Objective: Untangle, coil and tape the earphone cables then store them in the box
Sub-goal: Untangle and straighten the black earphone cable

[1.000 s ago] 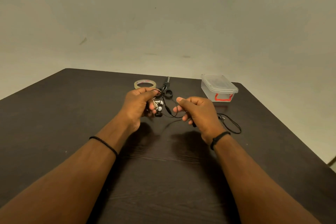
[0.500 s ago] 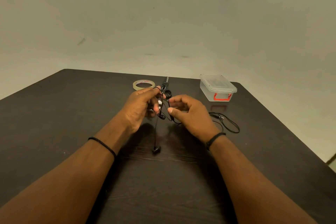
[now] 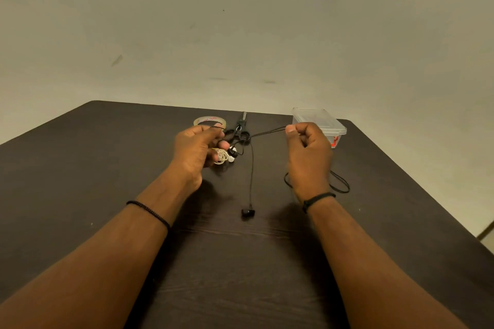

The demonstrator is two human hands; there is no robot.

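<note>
My left hand point(image 3: 196, 148) is shut around a tangle of earphones, with a white bundle and white earbuds point(image 3: 226, 155) showing under its fingers. My right hand point(image 3: 307, 149) pinches a black earphone cable point(image 3: 267, 132) that stretches taut between the two hands. One black strand hangs down to a black earbud point(image 3: 247, 212) resting on the dark table point(image 3: 80, 168). More black cable point(image 3: 340, 184) loops on the table behind my right wrist. The clear lidded box point(image 3: 324, 120) with a red clasp stands at the back right, partly hidden by my right hand.
A roll of clear tape point(image 3: 209, 121) lies at the back of the table behind my left hand. Black-handled scissors point(image 3: 240, 125) lie next to it, pointing away. The table's right edge runs diagonally close to the box.
My right hand has moved right and up, pulling the black cable out taut from the tangle. The hanging black earbud has slid a little to the right on the table.
</note>
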